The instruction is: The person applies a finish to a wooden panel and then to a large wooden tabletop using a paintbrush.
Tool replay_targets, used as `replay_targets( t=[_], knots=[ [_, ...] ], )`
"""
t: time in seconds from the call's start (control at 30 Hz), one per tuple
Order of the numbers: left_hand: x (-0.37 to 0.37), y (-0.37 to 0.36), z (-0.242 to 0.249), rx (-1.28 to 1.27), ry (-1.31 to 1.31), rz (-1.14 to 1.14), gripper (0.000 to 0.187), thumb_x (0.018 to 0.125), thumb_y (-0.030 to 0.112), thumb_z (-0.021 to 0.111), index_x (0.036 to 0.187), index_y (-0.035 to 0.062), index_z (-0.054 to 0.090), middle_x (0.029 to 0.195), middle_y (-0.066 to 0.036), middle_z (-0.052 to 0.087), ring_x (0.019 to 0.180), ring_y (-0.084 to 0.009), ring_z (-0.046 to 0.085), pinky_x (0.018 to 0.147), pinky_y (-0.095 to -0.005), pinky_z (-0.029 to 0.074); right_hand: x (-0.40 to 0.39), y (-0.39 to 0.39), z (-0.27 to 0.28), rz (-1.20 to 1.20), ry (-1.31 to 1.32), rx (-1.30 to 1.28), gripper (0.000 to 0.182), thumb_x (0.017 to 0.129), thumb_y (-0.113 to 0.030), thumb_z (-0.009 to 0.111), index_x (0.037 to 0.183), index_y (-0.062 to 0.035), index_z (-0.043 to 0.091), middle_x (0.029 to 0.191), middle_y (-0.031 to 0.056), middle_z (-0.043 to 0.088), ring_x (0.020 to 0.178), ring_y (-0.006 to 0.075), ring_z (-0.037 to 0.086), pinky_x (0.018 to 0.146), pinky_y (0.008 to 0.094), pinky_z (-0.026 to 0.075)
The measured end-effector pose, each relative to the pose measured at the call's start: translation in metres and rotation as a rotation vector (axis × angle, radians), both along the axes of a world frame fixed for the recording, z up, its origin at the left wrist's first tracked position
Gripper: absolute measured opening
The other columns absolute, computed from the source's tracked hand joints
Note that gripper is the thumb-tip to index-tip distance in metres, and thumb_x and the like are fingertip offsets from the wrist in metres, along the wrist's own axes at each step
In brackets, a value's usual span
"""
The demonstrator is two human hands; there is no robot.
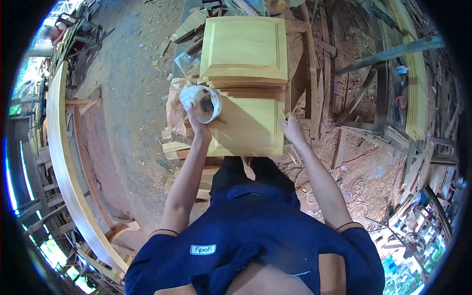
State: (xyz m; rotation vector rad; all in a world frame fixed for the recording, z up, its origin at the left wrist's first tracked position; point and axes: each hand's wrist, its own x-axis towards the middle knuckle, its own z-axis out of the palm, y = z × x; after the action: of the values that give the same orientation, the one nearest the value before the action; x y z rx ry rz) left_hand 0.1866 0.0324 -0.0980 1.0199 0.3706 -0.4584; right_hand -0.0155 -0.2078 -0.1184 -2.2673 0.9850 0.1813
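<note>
My left hand (198,124) is wrapped around a white round tub (188,96), tipped so that its mouth faces right. Inside the tub shows a brownish lining with a dark patch. Beneath it lies a pale wooden raised-panel door (248,130), partly in shadow. By the right edge of this panel, my right hand (294,129) is closed on a small thin yellow object (284,116); its kind I cannot tell. A second panel of the same pale wood (244,49) lies just beyond the first.
Crumpled brown wrapping (176,110) and wood offcuts (175,147) lie left of the panels. A long pale board (61,162) stands along the left side. Timber frames (312,73), a slanting pole (388,54) and stacked boards (418,88) are on the right.
</note>
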Motion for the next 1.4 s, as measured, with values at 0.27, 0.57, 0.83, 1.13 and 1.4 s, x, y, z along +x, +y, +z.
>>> replay_targets(
  t=[0.27,0.57,0.83,1.13,1.4],
  knots=[
    [0.005,0.014,0.006,0.34,-0.172,-0.018,0.069,0.087,0.041,0.057,0.14,0.0065,0.028,0.127,-0.013,0.048,0.112,-0.0238,0.05,0.098,-0.0353,0.039,0.025,-0.014,0.09,0.108,-0.196,-0.166,0.035,0.089,-0.031,0.059,0.084,0.0029,0.057,0.085,0.022,0.058,0.076,0.0395,0.059,0.072,0.0453,0.047],
    [-0.037,-0.016,0.069,0.566,-0.142,-0.183,0.094,0.069,0.026,0.074,0.143,0.0091,0.02,0.129,-0.021,0.027,0.119,-0.0324,0.036,0.099,-0.0413,0.037,0.072,0.038,0.248,0.042,-0.822,0.415,0.034,0.091,-0.037,0.058,0.088,-0.0027,0.062,0.079,0.0074,0.052,0.071,0.0178,0.058,0.059,0.0307,0.044],
    [-0.035,-0.017,0.081,0.354,-0.098,-0.249,0.091,0.068,0.014,0.068,0.144,0.0146,0.018,0.13,-0.019,0.027,0.119,-0.0306,0.036,0.097,-0.0386,0.04,0.105,0.083,0.19,0.299,-0.623,0.244,0.017,0.084,-0.018,0.068,0.088,-0.0022,0.062,0.083,0.0053,0.055,0.077,0.0148,0.055,0.067,0.0317,0.045],
    [0.009,0.034,0.075,0.225,0.072,-0.012,0.09,0.075,0.014,0.067,0.144,0.018,0.01,0.131,-0.013,0.037,0.113,-0.0276,0.047,0.078,-0.0479,0.051,0.114,-0.012,0.211,-0.105,-0.701,0.025,0.006,0.082,-0.012,0.065,0.08,-0.0062,0.062,0.076,0.0064,0.06,0.07,0.0185,0.06,0.062,0.0333,0.047],
    [0.044,0.072,0.064,0.293,0.096,0.061,0.085,0.076,0.02,0.068,0.141,0.0207,0.014,0.134,-0.01,0.032,0.119,-0.0278,0.039,0.082,-0.053,0.046,0.191,0.044,0.155,0.187,-0.604,-0.264,0.013,0.082,-0.016,0.058,0.092,-0.0082,0.059,0.087,0.0107,0.06,0.068,0.0296,0.063,0.058,0.0402,0.053]
  ],
)
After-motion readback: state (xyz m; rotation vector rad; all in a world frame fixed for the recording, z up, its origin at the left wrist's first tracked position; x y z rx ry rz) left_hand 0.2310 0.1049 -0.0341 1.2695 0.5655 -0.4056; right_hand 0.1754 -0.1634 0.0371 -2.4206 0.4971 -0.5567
